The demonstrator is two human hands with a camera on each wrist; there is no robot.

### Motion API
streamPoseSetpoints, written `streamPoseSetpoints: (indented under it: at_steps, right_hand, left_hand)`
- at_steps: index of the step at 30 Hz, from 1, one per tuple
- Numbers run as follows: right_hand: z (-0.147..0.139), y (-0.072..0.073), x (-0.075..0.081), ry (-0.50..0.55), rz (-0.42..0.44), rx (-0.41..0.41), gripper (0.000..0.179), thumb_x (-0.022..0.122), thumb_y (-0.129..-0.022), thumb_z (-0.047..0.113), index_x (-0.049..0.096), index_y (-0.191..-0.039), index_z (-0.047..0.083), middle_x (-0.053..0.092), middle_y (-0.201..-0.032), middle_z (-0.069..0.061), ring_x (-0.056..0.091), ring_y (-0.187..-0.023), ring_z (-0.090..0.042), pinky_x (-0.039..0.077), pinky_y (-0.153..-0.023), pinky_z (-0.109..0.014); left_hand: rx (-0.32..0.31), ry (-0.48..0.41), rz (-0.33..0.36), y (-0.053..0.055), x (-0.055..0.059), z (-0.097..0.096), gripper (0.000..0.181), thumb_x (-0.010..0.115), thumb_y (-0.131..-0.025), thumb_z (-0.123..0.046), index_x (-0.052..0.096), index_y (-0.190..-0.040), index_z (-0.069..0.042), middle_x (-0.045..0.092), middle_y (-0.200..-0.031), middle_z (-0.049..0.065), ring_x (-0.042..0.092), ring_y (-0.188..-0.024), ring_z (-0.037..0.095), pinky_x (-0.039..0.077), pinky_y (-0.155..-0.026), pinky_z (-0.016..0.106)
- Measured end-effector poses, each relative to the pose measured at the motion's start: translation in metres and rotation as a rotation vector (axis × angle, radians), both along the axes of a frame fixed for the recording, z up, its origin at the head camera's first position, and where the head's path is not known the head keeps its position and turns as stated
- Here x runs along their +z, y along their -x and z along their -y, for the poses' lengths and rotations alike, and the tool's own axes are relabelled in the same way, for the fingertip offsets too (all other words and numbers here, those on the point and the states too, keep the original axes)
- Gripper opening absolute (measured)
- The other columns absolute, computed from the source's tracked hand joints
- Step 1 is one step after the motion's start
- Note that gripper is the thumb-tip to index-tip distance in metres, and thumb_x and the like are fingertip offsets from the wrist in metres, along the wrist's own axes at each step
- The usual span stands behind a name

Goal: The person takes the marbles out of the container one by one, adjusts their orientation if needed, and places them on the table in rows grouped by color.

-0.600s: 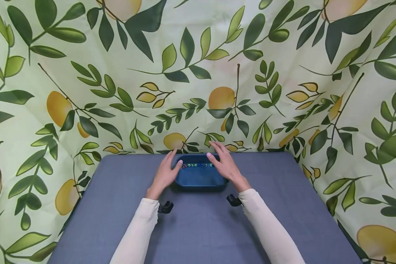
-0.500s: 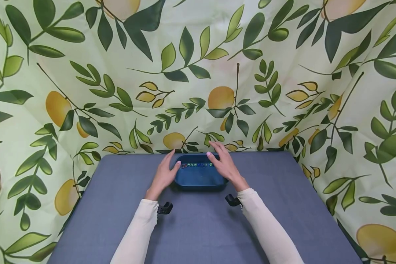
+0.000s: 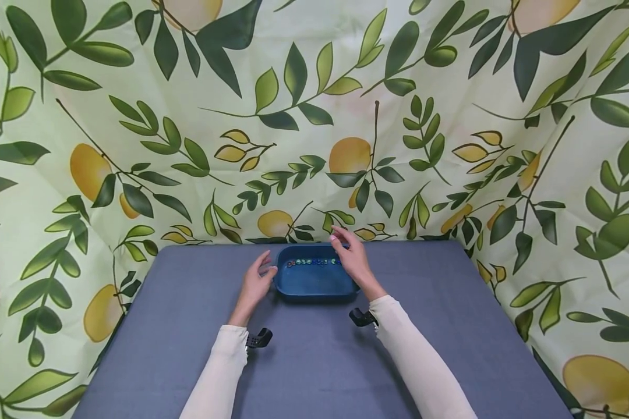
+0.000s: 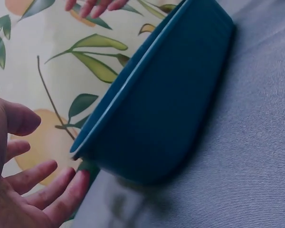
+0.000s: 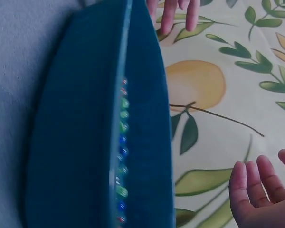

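Note:
A blue rectangular tub (image 3: 317,285) stands at the back of the table, with several small glass marbles (image 3: 314,262) in red, green and blue lined up along its far side. My left hand (image 3: 257,282) is just off the tub's left end, fingers loosely bent and holding nothing. In the left wrist view, its fingers (image 4: 61,194) spread close to the tub's corner (image 4: 133,142). Above the tub's right end hovers my right hand (image 3: 353,259), relaxed and holding nothing. The right wrist view has that hand (image 5: 266,190) apart from the rim, with the marbles (image 5: 122,152) inside.
A grey-blue cloth covers the table (image 3: 314,366). Behind it and at both sides hangs a fabric backdrop (image 3: 314,145) printed with lemons and leaves. Black wrist mounts (image 3: 259,337) jut inward from both white sleeves (image 3: 419,355).
My left hand has drawn back to the left and toward me, off the tub's left rim, its fingers bending more. The right hand has turned slightly, fingers closer together. The tub stays put.

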State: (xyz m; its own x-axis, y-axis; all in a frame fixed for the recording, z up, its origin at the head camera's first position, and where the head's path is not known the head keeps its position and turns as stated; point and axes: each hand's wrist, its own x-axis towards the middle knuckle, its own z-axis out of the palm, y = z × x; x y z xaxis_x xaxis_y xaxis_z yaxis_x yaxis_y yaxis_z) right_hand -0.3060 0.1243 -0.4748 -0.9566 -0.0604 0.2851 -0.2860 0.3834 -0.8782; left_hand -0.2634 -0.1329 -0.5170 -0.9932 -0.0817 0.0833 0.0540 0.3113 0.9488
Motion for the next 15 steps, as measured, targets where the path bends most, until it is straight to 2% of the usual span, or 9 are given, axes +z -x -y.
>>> streamPoseSetpoints:
  at_steps: [3, 5, 10, 15]
  right_hand:
    - [0.006, 0.004, -0.007, 0.025, 0.030, -0.003, 0.047, 0.059, -0.098, 0.036, 0.055, -0.139, 0.015, 0.061, -0.123, -0.010, 0.058, -0.115, -0.028, 0.047, -0.095, -0.049]
    - [0.010, 0.006, -0.011, 0.025, 0.052, 0.000, 0.048, 0.061, -0.097, 0.036, 0.056, -0.139, 0.013, 0.062, -0.122, -0.011, 0.059, -0.113, -0.028, 0.048, -0.094, -0.049]
    - [0.019, 0.010, -0.019, -0.038, 0.108, -0.002, 0.047, 0.066, -0.094, 0.035, 0.059, -0.136, 0.016, 0.065, -0.115, -0.009, 0.060, -0.105, -0.026, 0.051, -0.085, -0.041]
    - [0.026, 0.015, -0.026, -0.122, 0.140, 0.002, 0.044, 0.071, -0.090, 0.032, 0.065, -0.130, 0.016, 0.066, -0.108, -0.007, 0.060, -0.092, -0.021, 0.050, -0.073, -0.032]
  left_hand:
    - [0.020, -0.060, 0.032, 0.001, -0.003, 0.000, 0.056, 0.060, -0.095, -0.011, 0.043, -0.148, -0.011, 0.053, -0.140, 0.022, 0.061, -0.119, 0.035, 0.056, -0.079, 0.031]
    - [0.032, -0.088, 0.044, 0.001, -0.004, 0.000, 0.055, 0.060, -0.095, -0.009, 0.044, -0.147, -0.010, 0.055, -0.137, 0.021, 0.062, -0.118, 0.036, 0.056, -0.078, 0.030]
    - [0.030, -0.140, 0.047, 0.000, -0.008, 0.001, 0.054, 0.060, -0.094, -0.006, 0.045, -0.146, -0.004, 0.058, -0.131, 0.023, 0.063, -0.115, 0.037, 0.058, -0.075, 0.031]
    - [0.027, -0.161, 0.068, 0.000, -0.011, 0.001, 0.053, 0.062, -0.094, -0.008, 0.048, -0.144, -0.006, 0.060, -0.130, 0.021, 0.064, -0.113, 0.032, 0.056, -0.073, 0.026]
